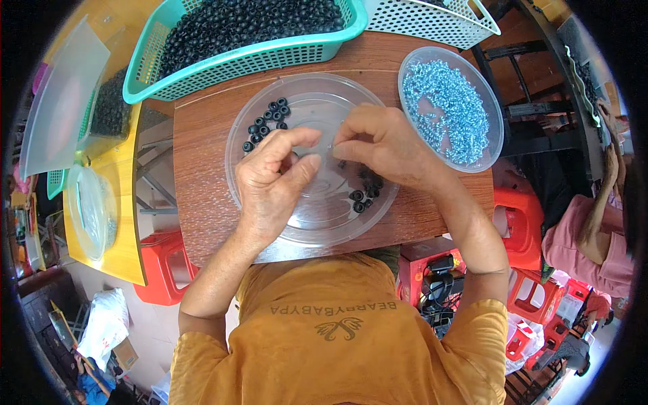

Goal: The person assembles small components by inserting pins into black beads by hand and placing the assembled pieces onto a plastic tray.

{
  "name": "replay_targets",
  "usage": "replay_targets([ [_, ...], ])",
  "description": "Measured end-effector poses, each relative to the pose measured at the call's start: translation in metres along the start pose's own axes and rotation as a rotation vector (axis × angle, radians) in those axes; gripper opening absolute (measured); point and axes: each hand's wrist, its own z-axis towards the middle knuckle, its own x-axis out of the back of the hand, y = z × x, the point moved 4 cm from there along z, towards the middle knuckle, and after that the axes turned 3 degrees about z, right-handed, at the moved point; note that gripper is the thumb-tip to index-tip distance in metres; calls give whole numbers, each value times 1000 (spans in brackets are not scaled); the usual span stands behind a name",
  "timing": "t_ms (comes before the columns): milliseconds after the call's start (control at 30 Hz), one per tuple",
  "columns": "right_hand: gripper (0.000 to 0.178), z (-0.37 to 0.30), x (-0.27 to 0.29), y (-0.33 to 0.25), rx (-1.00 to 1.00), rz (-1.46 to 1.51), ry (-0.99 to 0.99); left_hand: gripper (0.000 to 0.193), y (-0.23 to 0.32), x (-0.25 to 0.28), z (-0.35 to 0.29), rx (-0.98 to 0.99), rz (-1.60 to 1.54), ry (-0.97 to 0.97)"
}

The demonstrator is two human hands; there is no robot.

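Note:
A round clear plastic tray (324, 233) lies on the table in front of me. Over its left half is my left hand (266, 179), thumb and forefinger curved and apart with a gap between them. My right hand (378, 142) is closed in a pinch just to the right; a tiny bright speck shows at its fingertips, too small to name. Small black ring-like pieces (264, 123) are gathered at the tray's left side. More black pieces (361, 200) sit at its right, partly under my right hand. What lies beneath my left palm is hidden.
A green basket (236, 71) heaped with black pieces stands at the far edge, beside a white basket (432, 23). On the right sits a clear bowl (496, 128) of small shiny blue pieces (455, 108). Red stools (520, 226) flank the brown table (202, 169). Another person's arm (601, 196) shows far right.

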Motion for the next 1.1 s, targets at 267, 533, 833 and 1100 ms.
replay_targets([
  [267,12,-6,-6,5,-370,505,-133,29,15,-3,5,-207,111,-41],
  [533,7,-9,-16,1,72,44,114,29,-1,-4,7,63,-58,-48],
  [833,10,-17,-17,-11,304,-116,285,27,-17,-8,11,413,-473,-49],
  [1100,11,-18,-18,-10,222,37,279,23,-17,-8,11,428,-547,-14],
])
